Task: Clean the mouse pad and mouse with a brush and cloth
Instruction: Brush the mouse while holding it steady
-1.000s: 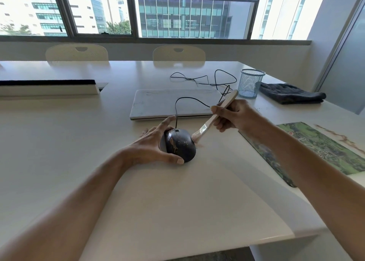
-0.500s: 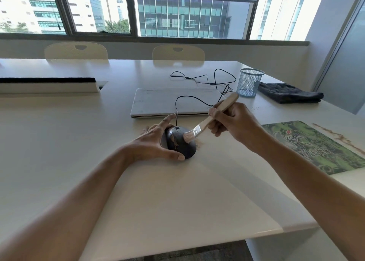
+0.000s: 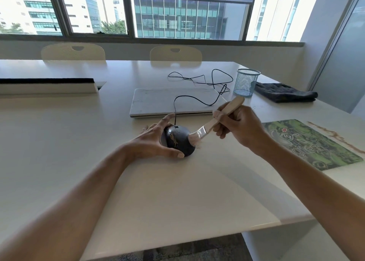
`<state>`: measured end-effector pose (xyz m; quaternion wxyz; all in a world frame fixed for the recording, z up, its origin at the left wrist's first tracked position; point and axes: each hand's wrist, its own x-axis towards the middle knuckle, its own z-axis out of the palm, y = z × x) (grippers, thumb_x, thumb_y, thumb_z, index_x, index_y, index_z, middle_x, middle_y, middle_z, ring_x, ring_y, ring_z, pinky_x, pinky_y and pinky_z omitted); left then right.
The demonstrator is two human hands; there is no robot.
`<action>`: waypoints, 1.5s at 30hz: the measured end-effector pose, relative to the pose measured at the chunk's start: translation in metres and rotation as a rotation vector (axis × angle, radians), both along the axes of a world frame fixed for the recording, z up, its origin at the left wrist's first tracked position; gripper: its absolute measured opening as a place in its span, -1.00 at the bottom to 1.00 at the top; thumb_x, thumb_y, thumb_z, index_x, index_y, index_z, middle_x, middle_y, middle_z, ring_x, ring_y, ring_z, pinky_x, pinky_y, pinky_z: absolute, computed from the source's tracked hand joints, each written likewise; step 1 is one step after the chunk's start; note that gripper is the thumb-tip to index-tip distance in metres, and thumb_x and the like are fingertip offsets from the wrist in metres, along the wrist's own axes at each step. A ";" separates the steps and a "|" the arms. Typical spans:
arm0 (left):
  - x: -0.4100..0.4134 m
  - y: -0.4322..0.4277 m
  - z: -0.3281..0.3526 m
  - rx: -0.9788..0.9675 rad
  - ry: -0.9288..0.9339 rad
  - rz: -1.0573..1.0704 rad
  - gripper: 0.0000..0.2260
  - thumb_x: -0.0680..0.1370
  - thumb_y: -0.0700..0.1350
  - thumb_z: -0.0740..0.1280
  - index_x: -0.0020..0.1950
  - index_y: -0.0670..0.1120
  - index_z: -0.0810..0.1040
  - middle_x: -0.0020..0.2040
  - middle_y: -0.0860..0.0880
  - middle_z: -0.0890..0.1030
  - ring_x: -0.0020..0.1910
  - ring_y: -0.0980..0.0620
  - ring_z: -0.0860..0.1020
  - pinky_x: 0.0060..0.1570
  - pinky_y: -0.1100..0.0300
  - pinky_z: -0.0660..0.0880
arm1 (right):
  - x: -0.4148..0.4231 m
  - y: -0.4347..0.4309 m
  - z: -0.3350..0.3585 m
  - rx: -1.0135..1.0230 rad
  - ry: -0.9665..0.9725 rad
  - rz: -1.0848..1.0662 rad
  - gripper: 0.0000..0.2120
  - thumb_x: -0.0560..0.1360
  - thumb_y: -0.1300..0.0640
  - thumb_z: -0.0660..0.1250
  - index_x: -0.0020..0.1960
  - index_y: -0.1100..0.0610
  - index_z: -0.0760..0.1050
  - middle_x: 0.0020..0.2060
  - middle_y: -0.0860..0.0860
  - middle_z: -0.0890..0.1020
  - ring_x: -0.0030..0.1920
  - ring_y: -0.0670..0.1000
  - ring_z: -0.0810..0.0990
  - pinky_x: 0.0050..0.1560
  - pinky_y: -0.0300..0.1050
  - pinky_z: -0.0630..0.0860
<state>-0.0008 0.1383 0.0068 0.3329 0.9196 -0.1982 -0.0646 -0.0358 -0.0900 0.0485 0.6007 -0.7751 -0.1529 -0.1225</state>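
**Item 1, mouse** point(image 3: 178, 140). Dark and corded, it was recorded on the white table point(image 3: 177, 191) near the centre, just on the near side of a closed laptop point(image 3: 167, 100). Its long axis ran near to far, with the cable point(image 3: 197, 100) leaving the far end. Brownish marks were noted on its top. It was grasped by the left hand point(image 3: 152, 142), with the thumb curled along the near side, the fingers round the left side and the forefinger extended past the front.

**Item 2, brush** point(image 3: 212, 123). The wooden handle was clenched in the right hand point(image 3: 239, 126). The long axis ran from the handle end at far right down to the bristles point(image 3: 194, 139) at near left. The bristles were laid against the right flank of the mouse, touching it.

**Relation noted.** The mouse lay left of the right hand's grip and slightly nearer, at the bristle end of the brush. The left hand was the nearer of the 2 and was already in contact. Any stroke was judged to be best drawn across the mouse while it was steadied from the left.

**Item 3, mouse pad** point(image 3: 314, 144). Green and patterned, it lay flat at the right, well apart from the mouse. A line of brown debris point(image 3: 335, 136) was seen just beside its right edge.

**Item 4, cloth** point(image 3: 284, 92). Dark and folded, it lay at far right beside a blue mesh cup point(image 3: 246, 81), touched by neither hand. Brushing of the pad and all wiping were judged outstanding.
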 end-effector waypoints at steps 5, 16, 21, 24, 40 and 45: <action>0.003 0.002 -0.003 -0.003 -0.002 0.006 0.12 0.00 0.38 0.39 0.47 0.26 -0.07 0.44 0.05 0.29 0.47 -0.04 0.13 0.47 -0.05 0.06 | -0.007 -0.003 -0.002 0.045 -0.087 0.005 -0.78 0.53 0.35 0.24 -0.26 0.16 0.46 -0.56 0.01 0.59 -0.57 -0.09 0.52 -0.52 -0.27 0.49; 0.003 0.001 -0.002 0.009 -0.003 0.005 0.12 0.01 0.37 0.39 0.48 0.24 -0.06 0.44 0.06 0.29 0.46 -0.03 0.15 0.46 -0.02 0.09 | -0.023 -0.005 -0.008 -0.009 -0.206 0.073 -0.94 0.39 0.24 0.32 -0.26 0.17 0.48 -0.53 0.00 0.58 -0.53 -0.02 0.52 -0.47 -0.25 0.50; 0.002 0.001 -0.001 0.008 -0.003 0.004 0.12 0.01 0.37 0.38 0.48 0.24 -0.06 0.45 0.03 0.27 0.47 -0.03 0.13 0.47 -0.02 0.07 | -0.027 0.008 -0.009 0.078 -0.230 0.147 -0.92 0.38 0.29 0.33 -0.26 0.16 0.50 -0.53 0.00 0.59 -0.53 -0.02 0.54 -0.48 -0.23 0.52; 0.001 0.001 -0.002 0.009 0.002 0.003 0.13 0.00 0.37 0.38 0.48 0.24 -0.07 0.45 0.03 0.27 0.47 -0.03 0.12 0.47 -0.02 0.06 | -0.027 0.009 -0.013 0.029 -0.223 0.155 -0.91 0.37 0.29 0.34 -0.28 0.16 0.50 -0.53 0.00 0.58 -0.53 -0.01 0.53 -0.48 -0.24 0.51; 0.005 0.002 -0.005 0.015 0.018 0.016 0.14 -0.01 0.41 0.39 0.46 0.29 -0.09 0.46 0.06 0.24 0.49 -0.06 0.07 0.48 -0.06 0.05 | 0.046 0.009 0.003 0.055 0.323 -0.137 -0.71 0.53 0.32 0.23 -0.37 0.27 0.46 -0.68 -0.01 0.54 -0.66 -0.15 0.48 -0.58 -0.35 0.46; 0.005 0.003 -0.005 0.017 0.021 0.012 0.12 0.00 0.40 0.39 0.45 0.31 -0.10 0.45 0.06 0.26 0.48 -0.02 0.09 0.47 -0.03 0.06 | 0.061 0.011 0.008 0.183 0.353 -0.155 -0.75 0.53 0.32 0.22 -0.33 0.27 0.44 -0.67 0.00 0.55 -0.66 -0.15 0.50 -0.60 -0.33 0.47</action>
